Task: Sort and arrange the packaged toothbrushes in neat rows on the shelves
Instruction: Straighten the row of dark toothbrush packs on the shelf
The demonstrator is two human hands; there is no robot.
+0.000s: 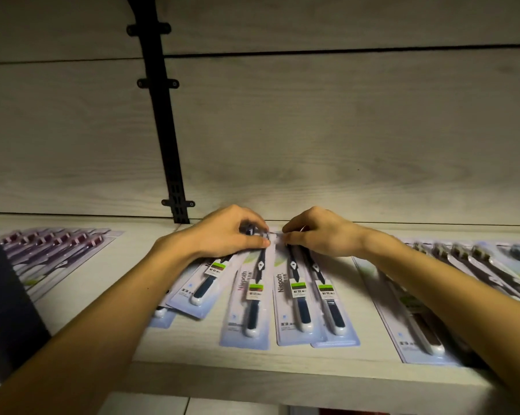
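While both hands meet at back of shelf, left hand pinches top of tilted blue toothbrush pack, fingers curled. Right hand grips tops of upright blue packs. Single blue pack lies between. Purple packs fanned at far left; brown packs overlapped at right. Black bracket rail on back wall.

Dim, warm light leaves the corners dark, straight lines bow at the wide-angle edges, and fine print reads soft.
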